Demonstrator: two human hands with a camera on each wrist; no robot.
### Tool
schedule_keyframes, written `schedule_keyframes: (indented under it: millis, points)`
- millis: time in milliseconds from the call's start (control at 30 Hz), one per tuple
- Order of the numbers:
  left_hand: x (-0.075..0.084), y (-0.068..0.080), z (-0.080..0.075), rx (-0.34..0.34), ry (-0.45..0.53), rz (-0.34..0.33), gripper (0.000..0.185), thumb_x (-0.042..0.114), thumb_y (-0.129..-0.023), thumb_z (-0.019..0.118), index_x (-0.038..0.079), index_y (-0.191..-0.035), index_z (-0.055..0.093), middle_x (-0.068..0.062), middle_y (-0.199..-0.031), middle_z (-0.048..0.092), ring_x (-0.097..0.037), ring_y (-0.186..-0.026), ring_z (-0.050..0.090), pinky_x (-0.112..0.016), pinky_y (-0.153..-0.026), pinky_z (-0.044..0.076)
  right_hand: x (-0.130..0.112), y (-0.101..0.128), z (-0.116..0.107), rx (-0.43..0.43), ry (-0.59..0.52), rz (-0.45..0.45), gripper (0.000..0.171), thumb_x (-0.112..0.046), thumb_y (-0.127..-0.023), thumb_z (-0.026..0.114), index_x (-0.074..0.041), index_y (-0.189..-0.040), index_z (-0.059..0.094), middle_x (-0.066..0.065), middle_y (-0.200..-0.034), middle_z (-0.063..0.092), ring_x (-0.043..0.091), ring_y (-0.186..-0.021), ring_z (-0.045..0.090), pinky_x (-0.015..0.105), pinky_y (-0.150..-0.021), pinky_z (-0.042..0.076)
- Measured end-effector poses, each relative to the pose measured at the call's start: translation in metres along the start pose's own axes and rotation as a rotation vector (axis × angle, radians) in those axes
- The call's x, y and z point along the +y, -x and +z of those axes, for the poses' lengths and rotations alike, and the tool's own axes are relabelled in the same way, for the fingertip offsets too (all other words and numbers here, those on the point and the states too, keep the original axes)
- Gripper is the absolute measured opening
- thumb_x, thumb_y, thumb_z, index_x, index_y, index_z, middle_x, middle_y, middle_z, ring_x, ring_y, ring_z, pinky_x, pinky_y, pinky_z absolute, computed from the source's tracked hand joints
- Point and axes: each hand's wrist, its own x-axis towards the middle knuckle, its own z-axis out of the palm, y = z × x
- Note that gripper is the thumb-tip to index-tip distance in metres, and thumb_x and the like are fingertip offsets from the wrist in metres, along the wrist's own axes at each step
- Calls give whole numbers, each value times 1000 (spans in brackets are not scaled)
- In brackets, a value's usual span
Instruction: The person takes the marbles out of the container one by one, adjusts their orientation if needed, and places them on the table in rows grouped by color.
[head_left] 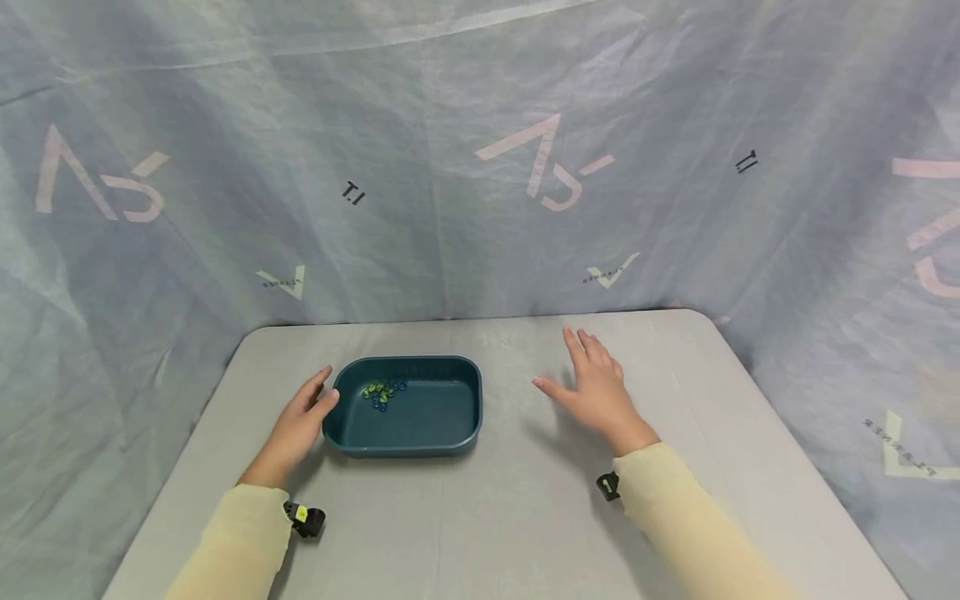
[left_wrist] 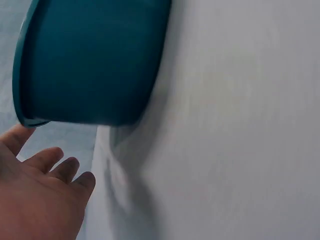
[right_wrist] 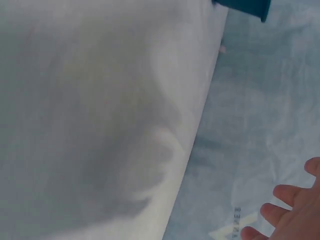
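Observation:
A dark teal rectangular basin (head_left: 438,408) stands on the table, left of the middle. Inside it, toward the back left, lie several small green and blue pieces (head_left: 384,392), too small to make out in detail. At the basin's left end is my left hand (head_left: 296,421), fingers loosely spread and thumb right at the rim. The left wrist view has the basin's outer wall (left_wrist: 95,65) above that hand. My right hand (head_left: 600,392) hovers over the table right of the basin, fingers spread and holding nothing. In the right wrist view, its fingertips (right_wrist: 274,214) show at the lower right.
A pale cloth covers the table (head_left: 510,517). Behind and on both sides hangs a grey-blue printed curtain (head_left: 420,167). Small black devices sit at the left wrist (head_left: 306,521) and the right wrist (head_left: 608,486).

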Motion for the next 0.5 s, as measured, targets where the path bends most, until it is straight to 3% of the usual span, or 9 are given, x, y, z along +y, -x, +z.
schedule_keyframes:
  millis: [100,267,500]
  points:
    - [-4,0,4,-6,99,-35,65,36,-111,47,14,-166,18,-18,-170,9,-39,-156,7,-60,-120,14,-6,-3,11,2,0,-19,101,-67,-93,62,-13,-166,18,21,-166,21,43,-152,17,68,-114,15]
    - [-8,-1,12,-5,260,-35,59,22,-112,47,8,-164,23,-12,-171,10,-32,-157,4,-54,-122,10,-17,-5,24,-8,-47,-37,98,-67,-94,61,-13,-165,21,19,-166,25,41,-151,21,65,-115,17]
    - [-9,1,21,42,347,-24,55,10,-110,46,7,-163,28,-10,-170,14,-28,-156,7,-50,-123,10,-31,-7,34,-14,-98,-65,98,-68,-93,62,-14,-165,24,16,-165,29,39,-151,24,62,-117,17]
